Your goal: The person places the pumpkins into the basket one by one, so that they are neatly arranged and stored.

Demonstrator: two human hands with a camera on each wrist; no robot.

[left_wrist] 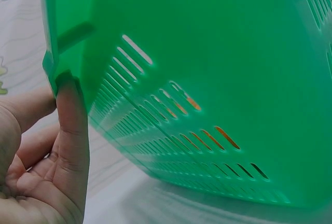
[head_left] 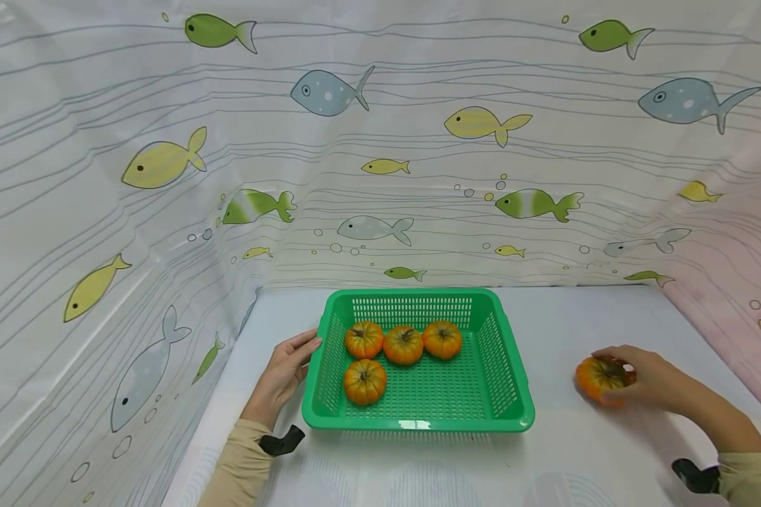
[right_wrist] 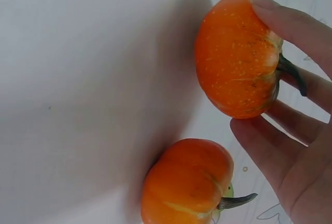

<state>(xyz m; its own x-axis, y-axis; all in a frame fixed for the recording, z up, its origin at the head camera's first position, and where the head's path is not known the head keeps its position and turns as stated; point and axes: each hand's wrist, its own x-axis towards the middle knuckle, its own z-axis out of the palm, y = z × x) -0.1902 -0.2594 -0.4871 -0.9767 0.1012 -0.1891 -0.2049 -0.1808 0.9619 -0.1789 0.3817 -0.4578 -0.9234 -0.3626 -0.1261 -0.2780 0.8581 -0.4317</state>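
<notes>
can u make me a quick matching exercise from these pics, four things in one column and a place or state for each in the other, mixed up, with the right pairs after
Column one
1. left hand
2. basket
3. right hand
4. backdrop

Column two
A. printed with fish
B. holding a pumpkin outside the basket
C. at the basket's left rim
D. green, with four pumpkins inside

Right pairs
1-C
2-D
3-B
4-A
</notes>
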